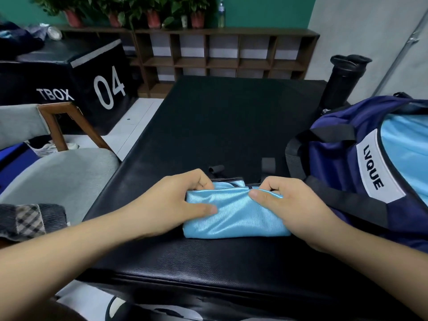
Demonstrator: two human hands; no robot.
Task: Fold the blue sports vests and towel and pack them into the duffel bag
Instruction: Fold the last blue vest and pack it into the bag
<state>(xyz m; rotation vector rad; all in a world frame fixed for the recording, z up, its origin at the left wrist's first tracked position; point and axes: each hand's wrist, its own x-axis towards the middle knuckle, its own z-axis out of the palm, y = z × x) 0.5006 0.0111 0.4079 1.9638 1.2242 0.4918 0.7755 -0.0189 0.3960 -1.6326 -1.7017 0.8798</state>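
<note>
A black padded counter (220, 126) fills the middle of the view, running from the near edge to the far wall. On its right side lies a navy duffel bag (342, 163) with black straps and a white label (375, 172) reading LVQUE. Light blue material shows along the bag's upper right part, but whether it is the bag's own panel or cloth inside it cannot be told.

To the far left stands a black box (92, 72) marked TBOX 04, and nearer on the left is a grey cushioned chair (58, 177) with a wooden arm. A dark wooden shelf (220, 52) of open cubbies runs along the far wall, with potted plants (152, 12) on top. A black cylinder (342, 77) stands upright at the far right, behind the bag.

A folded blue vest (234, 214), shiny and creased, lies on the near middle of the counter, just left of the bag. The left hand (171, 202) grips its left end, with the fingers curled over the far edge and the thumb flat on top. The right hand (291, 205) grips the right end the same way, pinching the far edge between thumb and curled fingers. It rests against the bag's strap.

Two short black strap ends (268, 164) lie on the counter just beyond the vest.
</note>
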